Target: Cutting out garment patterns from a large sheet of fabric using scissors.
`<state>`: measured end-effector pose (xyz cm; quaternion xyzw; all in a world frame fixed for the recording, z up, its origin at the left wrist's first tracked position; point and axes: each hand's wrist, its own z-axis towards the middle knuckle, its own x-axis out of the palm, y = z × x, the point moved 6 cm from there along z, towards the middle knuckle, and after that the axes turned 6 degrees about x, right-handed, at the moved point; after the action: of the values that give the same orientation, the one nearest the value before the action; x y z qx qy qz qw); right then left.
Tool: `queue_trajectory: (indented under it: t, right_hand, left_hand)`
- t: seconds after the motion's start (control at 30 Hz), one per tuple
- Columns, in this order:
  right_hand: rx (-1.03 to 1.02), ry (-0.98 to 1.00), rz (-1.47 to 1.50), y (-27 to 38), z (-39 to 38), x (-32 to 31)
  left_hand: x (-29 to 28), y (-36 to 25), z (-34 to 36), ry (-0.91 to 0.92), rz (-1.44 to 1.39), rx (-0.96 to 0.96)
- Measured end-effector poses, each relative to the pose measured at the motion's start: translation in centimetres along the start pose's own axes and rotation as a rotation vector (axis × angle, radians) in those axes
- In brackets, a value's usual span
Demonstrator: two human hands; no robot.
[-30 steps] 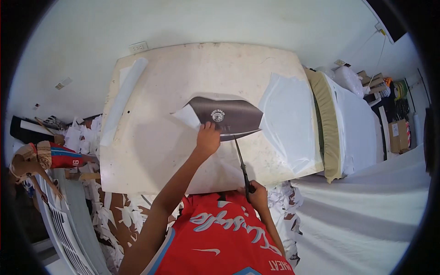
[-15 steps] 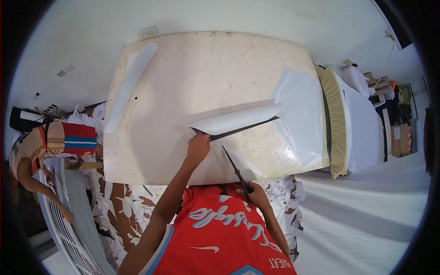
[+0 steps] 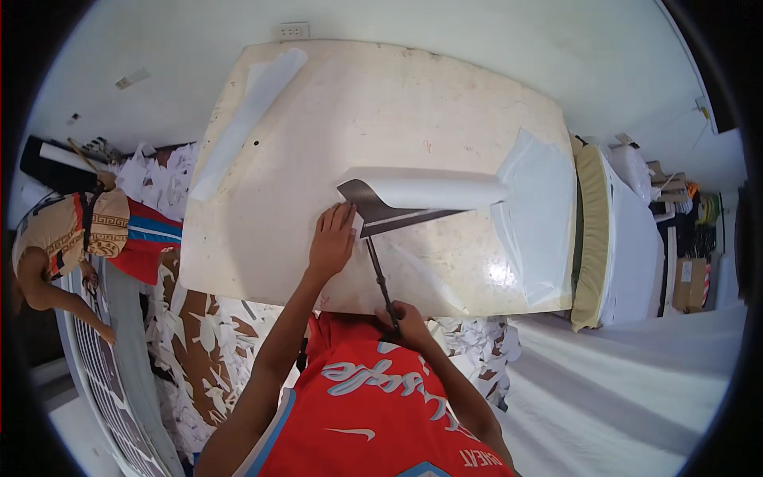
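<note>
A dark patterned sheet [image 3: 405,220] lies on the pale board [image 3: 358,103], with its white backing [image 3: 425,191] curled over along the far side. My left hand [image 3: 332,242] has its fingers pressed together on the sheet's left corner. My right hand [image 3: 401,318] grips long black scissors [image 3: 380,280] at the board's near edge, with the blade tips just below that corner, close to my left hand.
Another person [image 3: 71,238] bends over a slatted surface at the left. Paper scraps [image 3: 207,334] lie beneath the board. A white rolled sheet [image 3: 246,119] and translucent sheets [image 3: 528,222] lie on the board. Cushions [image 3: 620,238], boxes [image 3: 687,282] and white fabric [image 3: 604,381] are at the right.
The sheet went from dark side up to curled over, white backing showing. My left hand moved left to its corner. My right hand moved the scissors left. The other person's upper body shifted.
</note>
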<state>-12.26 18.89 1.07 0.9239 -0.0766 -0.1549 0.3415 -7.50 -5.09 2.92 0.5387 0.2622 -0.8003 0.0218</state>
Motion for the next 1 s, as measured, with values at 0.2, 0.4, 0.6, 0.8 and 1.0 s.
queue_trajectory:
  t: [0.2,0.4,0.6,0.8,1.0]
  right_hand:
    - [0.048,0.022,0.21,2.3,1.0,4.0]
    - [0.05,-0.024,0.224,3.9,1.8,5.4]
    - [0.041,-0.076,0.211,3.8,2.0,5.5]
    - [0.04,-0.055,0.234,3.8,2.0,5.3]
    - [0.043,-0.084,0.168,4.1,1.7,4.5]
  left_hand:
    - [-1.0,-0.1,0.3,-0.017,-0.021,-0.004]
    - [-0.9,0.4,0.2,-0.026,-0.087,-0.041]
    - [-0.7,0.3,0.2,-0.04,-0.101,-0.042]
    - [-0.8,0.4,0.2,-0.056,-0.07,-0.053]
    - [-0.8,0.4,0.1,-0.066,-0.053,-0.054]
